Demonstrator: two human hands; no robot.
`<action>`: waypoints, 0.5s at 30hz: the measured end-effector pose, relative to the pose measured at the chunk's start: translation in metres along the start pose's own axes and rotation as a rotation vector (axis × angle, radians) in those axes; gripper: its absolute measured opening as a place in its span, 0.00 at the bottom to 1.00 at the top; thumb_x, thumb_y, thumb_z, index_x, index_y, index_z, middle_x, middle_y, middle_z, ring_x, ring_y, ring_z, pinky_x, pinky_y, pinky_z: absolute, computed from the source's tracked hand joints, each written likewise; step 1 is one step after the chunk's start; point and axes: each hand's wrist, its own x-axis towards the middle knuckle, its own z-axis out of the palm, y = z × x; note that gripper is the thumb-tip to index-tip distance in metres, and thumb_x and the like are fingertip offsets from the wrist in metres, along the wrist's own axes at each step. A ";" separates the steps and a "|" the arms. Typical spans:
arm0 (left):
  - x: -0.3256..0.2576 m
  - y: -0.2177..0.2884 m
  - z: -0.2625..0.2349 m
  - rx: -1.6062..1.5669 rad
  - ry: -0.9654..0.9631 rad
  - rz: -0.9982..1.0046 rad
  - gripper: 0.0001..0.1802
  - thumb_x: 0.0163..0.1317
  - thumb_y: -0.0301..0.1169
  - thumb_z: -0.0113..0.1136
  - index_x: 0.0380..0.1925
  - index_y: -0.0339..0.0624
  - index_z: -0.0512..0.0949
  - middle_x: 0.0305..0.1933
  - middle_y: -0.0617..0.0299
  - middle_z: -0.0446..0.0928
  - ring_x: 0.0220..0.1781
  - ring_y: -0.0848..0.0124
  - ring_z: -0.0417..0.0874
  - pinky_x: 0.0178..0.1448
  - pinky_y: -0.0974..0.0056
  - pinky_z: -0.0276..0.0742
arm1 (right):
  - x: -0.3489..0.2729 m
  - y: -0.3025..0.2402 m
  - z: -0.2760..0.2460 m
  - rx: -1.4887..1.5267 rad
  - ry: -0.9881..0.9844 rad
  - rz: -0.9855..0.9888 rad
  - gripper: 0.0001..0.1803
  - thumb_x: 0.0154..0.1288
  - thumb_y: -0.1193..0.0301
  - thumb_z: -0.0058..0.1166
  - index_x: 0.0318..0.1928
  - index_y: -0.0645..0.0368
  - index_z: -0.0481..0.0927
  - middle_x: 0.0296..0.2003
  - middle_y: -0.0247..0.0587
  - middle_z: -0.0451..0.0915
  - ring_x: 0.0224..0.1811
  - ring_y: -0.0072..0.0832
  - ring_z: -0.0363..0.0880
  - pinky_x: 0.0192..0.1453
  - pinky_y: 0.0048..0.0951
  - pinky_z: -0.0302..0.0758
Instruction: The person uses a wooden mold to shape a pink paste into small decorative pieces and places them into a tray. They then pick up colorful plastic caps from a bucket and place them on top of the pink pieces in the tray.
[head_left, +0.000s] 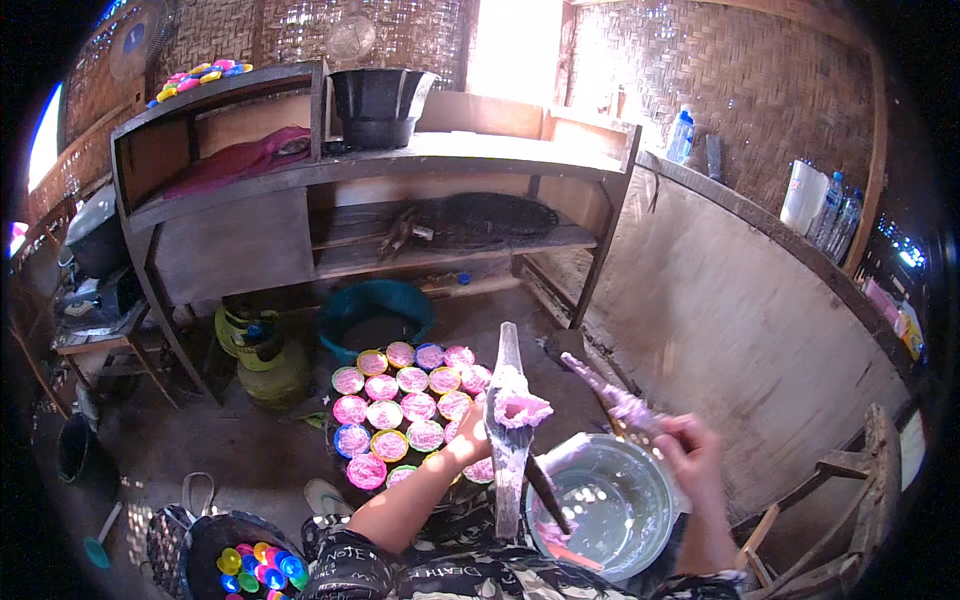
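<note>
My left hand (472, 438) is wrapped round the middle of a long wooden press (511, 460); part of its fingers is hidden behind the wood. A lump of pink dough (522, 408) fills the press's opening and bulges over its rim. To the right, my right hand (690, 448) grips one end of a stick (612, 398) smeared with pink dough, its far end pointing up and left. Below it stands a translucent basin (655, 500) with pink residue inside. Several small coloured cups (384, 415) filled with pink strands sit close together left of the press.
A teal basin (345, 325) and a green gas cylinder (272, 372) stand beneath the wooden shelf (230, 235). At lower left is a dark container of coloured cups (262, 570). A wooden chair (840, 520) stands at the right, beside the low wall (740, 310).
</note>
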 end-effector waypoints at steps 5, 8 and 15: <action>0.000 0.017 0.037 -0.123 -0.031 -0.094 0.21 0.49 0.43 0.65 0.42 0.45 0.77 0.43 0.56 0.78 0.46 0.62 0.79 0.50 0.60 0.73 | -0.032 0.028 0.062 0.589 -0.107 0.387 0.09 0.57 0.75 0.59 0.39 0.62 0.81 0.30 0.32 0.81 0.31 0.16 0.75 0.37 0.19 0.71; -0.003 0.021 0.042 -0.014 -0.124 -0.147 0.21 0.50 0.42 0.60 0.41 0.42 0.78 0.41 0.49 0.79 0.44 0.58 0.80 0.47 0.58 0.72 | -0.037 0.022 0.062 0.420 -0.122 0.340 0.11 0.55 0.73 0.61 0.39 0.64 0.81 0.30 0.34 0.81 0.30 0.16 0.76 0.36 0.19 0.72; -0.001 0.002 0.019 -0.093 -0.047 -0.282 0.20 0.43 0.39 0.72 0.35 0.45 0.78 0.39 0.61 0.78 0.42 0.70 0.79 0.50 0.64 0.75 | -0.031 0.020 0.022 0.156 0.129 0.169 0.11 0.45 0.76 0.67 0.33 0.64 0.82 0.26 0.41 0.82 0.27 0.20 0.79 0.31 0.21 0.74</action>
